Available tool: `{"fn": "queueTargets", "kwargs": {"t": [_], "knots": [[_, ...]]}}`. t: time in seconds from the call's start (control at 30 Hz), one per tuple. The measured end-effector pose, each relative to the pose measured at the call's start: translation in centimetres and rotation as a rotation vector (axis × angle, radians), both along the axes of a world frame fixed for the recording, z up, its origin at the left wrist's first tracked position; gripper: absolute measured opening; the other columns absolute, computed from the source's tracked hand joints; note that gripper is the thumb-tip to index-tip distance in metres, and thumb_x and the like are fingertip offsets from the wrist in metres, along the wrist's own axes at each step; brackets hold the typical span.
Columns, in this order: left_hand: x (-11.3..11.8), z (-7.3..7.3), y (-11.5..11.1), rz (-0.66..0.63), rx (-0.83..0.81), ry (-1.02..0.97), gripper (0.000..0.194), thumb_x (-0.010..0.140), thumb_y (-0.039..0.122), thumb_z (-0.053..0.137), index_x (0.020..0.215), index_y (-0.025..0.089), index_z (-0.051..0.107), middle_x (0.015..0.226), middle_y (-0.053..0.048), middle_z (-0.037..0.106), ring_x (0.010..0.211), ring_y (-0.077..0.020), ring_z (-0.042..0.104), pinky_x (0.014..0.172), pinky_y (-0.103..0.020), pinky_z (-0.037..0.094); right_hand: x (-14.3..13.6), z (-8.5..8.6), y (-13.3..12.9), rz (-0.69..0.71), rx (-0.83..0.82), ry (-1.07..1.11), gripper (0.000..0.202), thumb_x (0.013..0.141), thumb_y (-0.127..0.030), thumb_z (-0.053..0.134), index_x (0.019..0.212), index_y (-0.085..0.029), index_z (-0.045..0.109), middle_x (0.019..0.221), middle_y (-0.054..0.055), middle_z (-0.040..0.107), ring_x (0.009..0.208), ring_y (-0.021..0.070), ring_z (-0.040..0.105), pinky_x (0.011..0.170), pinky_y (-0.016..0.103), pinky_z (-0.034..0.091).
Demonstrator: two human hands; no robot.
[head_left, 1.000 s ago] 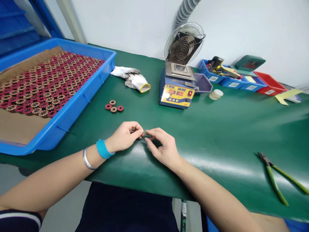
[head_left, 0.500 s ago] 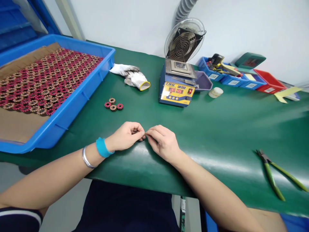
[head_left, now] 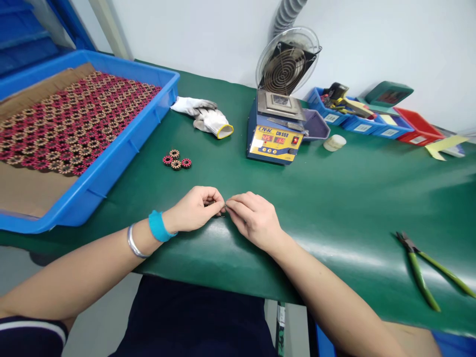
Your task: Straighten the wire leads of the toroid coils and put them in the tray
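Note:
My left hand is closed around a small dark wire-wound coil, mostly hidden by the fingers. A thin wire end sticks out below its fingertips. Touching these fingertips from the right, my right hand pinches what looks like another wire end of the coil, almost wholly covered. Both hands are just above the green table mat, near its front edge. Beyond my left hand, several red and copper ring coils lie grouped together.
A blue tray full of similar coils stands at left. White gloves lie behind the loose coils. A solder pot with a fan stands at the back. Small bins line the wall; green-handled cutters lie at right.
The view has shifted very slightly, and the digits on the solder pot's display differ. Both hands keep the same pinch, with hardly any motion.

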State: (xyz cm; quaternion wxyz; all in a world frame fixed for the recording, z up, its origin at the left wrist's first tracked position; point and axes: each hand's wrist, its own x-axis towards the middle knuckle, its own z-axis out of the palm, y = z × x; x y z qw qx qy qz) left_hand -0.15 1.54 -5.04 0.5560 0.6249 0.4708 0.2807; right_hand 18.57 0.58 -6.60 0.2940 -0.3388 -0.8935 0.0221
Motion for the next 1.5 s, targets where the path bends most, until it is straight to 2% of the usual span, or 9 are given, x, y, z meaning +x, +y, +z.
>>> {"fn": "queueTargets", "kwargs": {"t": [0.1, 0.23, 0.33, 0.53, 0.67, 0.93, 1.17, 1.27, 1.5], "knots": [[0.1, -0.1, -0.4, -0.012, 0.181, 0.1, 0.015, 0.079, 0.025, 0.052, 0.068, 0.016, 0.056, 0.061, 0.0, 0.058, 0.054, -0.0102, 0.047, 0.052, -0.023, 0.04, -0.4, 0.1, -0.1, -0.003, -0.13, 0.08, 0.019, 0.094, -0.022, 0.048, 0.084, -0.019, 0.064, 0.085, 0.008, 0.071, 0.073, 0.0164, 0.061, 0.065, 0.03, 0.047], [0.2, 0.2, -1.2, -0.067, 0.613, 0.31, 0.016, 0.081, 0.02, 0.046, 0.068, 0.016, 0.054, 0.065, -0.002, 0.055, 0.062, -0.0138, 0.047, 0.059, -0.028, 0.037, -0.9, -0.2, -0.1, -0.02, -0.775, 0.436, 0.022, 0.091, -0.027, 0.047, 0.071, -0.018, 0.053, 0.066, 0.002, 0.063, 0.054, 0.0114, 0.058, 0.053, 0.025, 0.048], [0.2, 0.4, -1.5, -0.085, 0.622, 0.312, 0.016, 0.081, 0.019, 0.046, 0.069, 0.016, 0.054, 0.066, -0.003, 0.056, 0.062, -0.0139, 0.048, 0.06, -0.028, 0.038, -0.6, -0.2, 0.0, 0.025, -1.045, 0.522, 0.024, 0.09, -0.032, 0.048, 0.07, -0.018, 0.05, 0.063, 0.0, 0.062, 0.05, 0.0096, 0.057, 0.049, 0.022, 0.049], [-0.1, 0.7, -0.7, -0.069, 0.08, 0.047, 0.013, 0.078, 0.022, 0.052, 0.067, 0.016, 0.055, 0.063, -0.001, 0.06, 0.055, -0.0106, 0.05, 0.055, -0.023, 0.042, 0.7, 0.6, 0.1, 0.089, -0.182, 0.17, 0.011, 0.09, -0.023, 0.055, 0.095, -0.017, 0.063, 0.09, 0.009, 0.07, 0.076, 0.0157, 0.063, 0.069, 0.029, 0.053], [-0.1, 0.7, -0.6, -0.081, 0.003, 0.006, 0.014, 0.079, 0.023, 0.051, 0.068, 0.016, 0.054, 0.066, -0.002, 0.062, 0.053, -0.0094, 0.049, 0.052, -0.022, 0.041, 0.6, 0.8, 0.1, 0.116, -0.022, 0.021, 0.018, 0.094, -0.019, 0.048, 0.09, -0.018, 0.065, 0.088, 0.008, 0.071, 0.074, 0.0158, 0.062, 0.066, 0.029, 0.049], [0.0, 0.4, -1.6, -0.133, 0.703, 0.263, 0.019, 0.083, 0.019, 0.044, 0.069, 0.015, 0.056, 0.071, -0.006, 0.06, 0.067, -0.0163, 0.05, 0.063, -0.03, 0.04, -0.5, 0.0, -0.2, 0.075, -1.097, 0.504, 0.027, 0.091, -0.036, 0.046, 0.071, -0.018, 0.05, 0.063, 0.0, 0.058, 0.051, 0.0103, 0.056, 0.052, 0.024, 0.049], [0.0, 1.0, -0.7, -0.034, -0.009, -0.022, 0.015, 0.077, 0.028, 0.053, 0.069, 0.015, 0.054, 0.065, -0.002, 0.06, 0.054, -0.0098, 0.048, 0.05, -0.022, 0.039, 0.1, 0.5, -0.2, 0.086, 0.049, 0.183, 0.008, 0.09, -0.016, 0.054, 0.093, -0.016, 0.061, 0.086, 0.008, 0.069, 0.073, 0.0144, 0.061, 0.064, 0.027, 0.048], [0.0, 0.9, -0.6, -0.033, -0.103, -0.039, 0.018, 0.077, 0.032, 0.053, 0.071, 0.015, 0.054, 0.068, -0.003, 0.062, 0.052, -0.0102, 0.048, 0.048, -0.022, 0.039, 0.0, 0.8, -0.2, 0.1, 0.17, 0.06, 0.013, 0.092, -0.012, 0.05, 0.091, -0.015, 0.062, 0.084, 0.008, 0.07, 0.069, 0.0142, 0.06, 0.06, 0.027, 0.043], [0.2, 0.7, -2.1, -0.121, 0.739, 0.264, 0.019, 0.083, 0.02, 0.042, 0.068, 0.016, 0.053, 0.068, -0.005, 0.057, 0.065, -0.0164, 0.049, 0.061, -0.03, 0.038, -0.9, 0.2, -0.6, 0.075, -1.053, 0.513, 0.025, 0.092, -0.036, 0.043, 0.072, -0.02, 0.044, 0.061, -0.002, 0.052, 0.052, 0.0106, 0.054, 0.053, 0.024, 0.047]]}}
